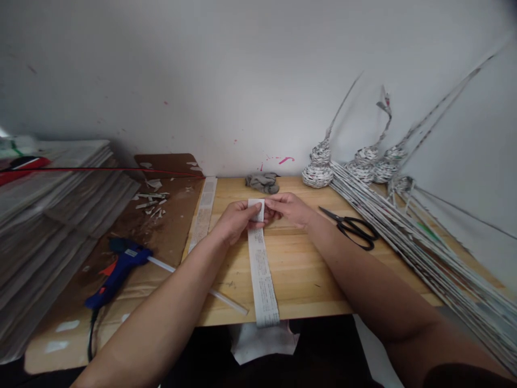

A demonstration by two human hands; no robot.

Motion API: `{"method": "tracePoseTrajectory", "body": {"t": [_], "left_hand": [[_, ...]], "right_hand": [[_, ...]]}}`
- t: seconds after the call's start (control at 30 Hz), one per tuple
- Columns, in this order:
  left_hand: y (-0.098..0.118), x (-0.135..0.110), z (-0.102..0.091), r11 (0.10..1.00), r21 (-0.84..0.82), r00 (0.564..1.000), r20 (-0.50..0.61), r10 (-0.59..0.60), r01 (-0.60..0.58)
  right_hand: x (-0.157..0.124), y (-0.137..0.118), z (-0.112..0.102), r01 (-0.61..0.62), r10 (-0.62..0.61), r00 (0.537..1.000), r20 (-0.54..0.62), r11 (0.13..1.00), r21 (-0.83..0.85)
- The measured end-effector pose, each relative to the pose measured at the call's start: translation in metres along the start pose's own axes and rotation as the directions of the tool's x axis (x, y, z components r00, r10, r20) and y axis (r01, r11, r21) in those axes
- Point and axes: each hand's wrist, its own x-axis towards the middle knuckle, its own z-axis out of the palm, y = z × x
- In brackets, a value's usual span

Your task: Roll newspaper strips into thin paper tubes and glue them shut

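Observation:
A long printed newspaper strip [262, 269] runs from between my hands down over the table's front edge. My left hand [238, 220] pinches its far end, thumb on top and fingers beneath. From the other side my right hand [288, 209] closes its fingertips on the strip's right edge near the top. Another newspaper strip [204, 207] lies flat on the table to the left. Scissors [351, 223] with black handles lie to the right of my right forearm.
Left, a blue glue gun [121, 269] rests on cardboard [169, 210] beside stacked newspapers [52, 231]. Rolled paper sticks [396, 231] lie along the right. Behind them stand several woven paper gourds [319, 167]. A grey cloth [262, 182] sits by the wall.

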Motion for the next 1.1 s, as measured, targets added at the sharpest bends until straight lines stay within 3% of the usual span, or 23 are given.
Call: {"method": "tracePoseTrajectory", "body": {"t": [0.27, 0.5, 0.77, 0.93, 1.1], "left_hand": [[-0.0002, 0.0008, 0.0019, 1.000, 0.020, 0.999, -0.054, -0.008, 0.009], [-0.0008, 0.0015, 0.0038, 0.997, 0.082, 0.993, -0.114, 0.008, 0.001], [-0.0014, -0.0002, 0.0044, 0.992, 0.124, 0.996, -0.084, 0.012, -0.001], [-0.0004, -0.0010, 0.0021, 0.999, -0.018, 0.999, 0.016, -0.049, 0.049], [0.0019, -0.0022, 0.0023, 0.991, -0.064, 0.991, 0.071, -0.115, 0.120]], "right_hand": [[-0.0009, -0.0025, 0.0034, 0.062, -0.064, 0.998, -0.004, 0.987, -0.145], [0.0002, -0.0031, 0.0025, 0.195, -0.214, 0.976, -0.032, 0.937, -0.290], [-0.0033, -0.0065, 0.0026, 0.120, -0.128, 0.991, -0.043, 0.981, -0.153], [-0.0027, -0.0066, 0.0018, 0.054, -0.055, 0.997, -0.051, 0.998, -0.022], [-0.0024, -0.0074, 0.0015, 0.042, -0.043, 0.998, -0.037, 0.999, -0.015]]}}
